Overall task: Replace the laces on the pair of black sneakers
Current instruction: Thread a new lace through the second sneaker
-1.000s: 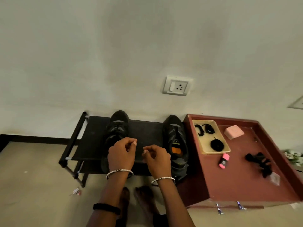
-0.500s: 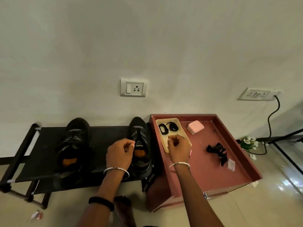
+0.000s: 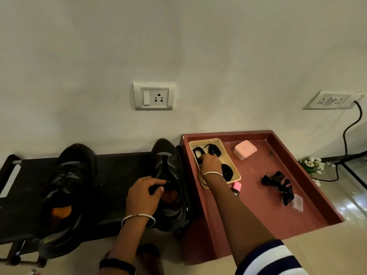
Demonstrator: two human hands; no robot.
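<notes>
Both black sneakers sit on the low black shoe rack [image 3: 115,175] against the wall, toes pointing at the wall. The left sneaker [image 3: 69,175] is off to the side on its own, and the right sneaker [image 3: 168,153] is right up against the red bench [image 3: 258,205]. You can see orange insoles in both.

The left grip [image 3: 145,193] is curled over the opening of the right sneaker, thumb and fingers clamped on the dark bit by the tongue. There's a silver bangle on that wrist and a black band further up the arm.

The right grip [image 3: 210,162] is reaching into the cream tray [image 3: 218,140] at the back left corner of the red bench. Its fingers are bent down onto a looped black lace [image 3: 196,151]. Honestly can't tell if it's actually got hold of the lace or is just touching it. Another lace bundle [image 3: 214,150] lies just beside the first, and a round black coil [image 3: 228,171] sits nearer the front of the tray.

Also on the red bench: a pink box [image 3: 244,149] near the back, a pink highlighter [image 3: 236,188] just beside the tray's front edge, and a black tangle [image 3: 278,183] well off to the right.
</notes>
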